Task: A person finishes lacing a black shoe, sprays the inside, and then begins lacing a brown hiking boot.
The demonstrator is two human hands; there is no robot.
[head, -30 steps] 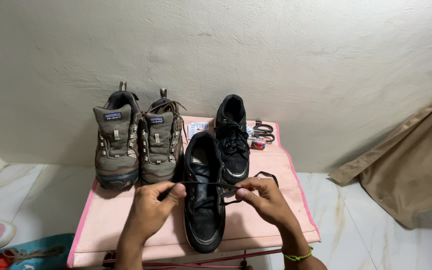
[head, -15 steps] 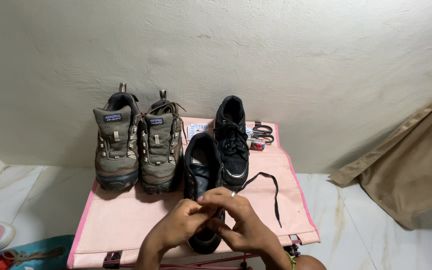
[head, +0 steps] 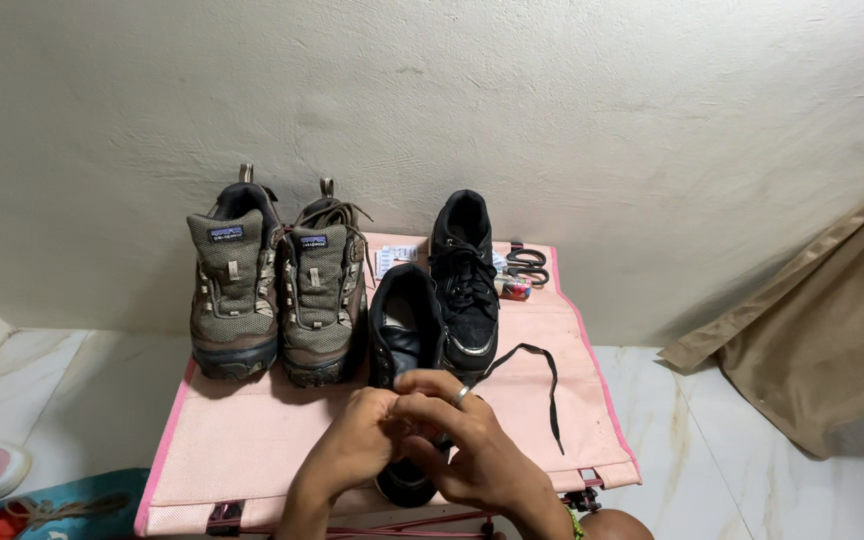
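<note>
On the pink table (head: 252, 440), near edge: left hand (head: 352, 450) and right hand (head: 472, 450) pinched together on the black shoe (head: 404, 330), working its lace (head: 542, 375). Lacing unfinished; one end trails loose. Its mate (head: 464, 270) is laced.

A single head-worn camera looks down and forward from just above the person's hands (head: 422, 440), close in. It faces a pink table (head: 252, 450) against a white wall (head: 552, 100), floor visible either side.
</note>
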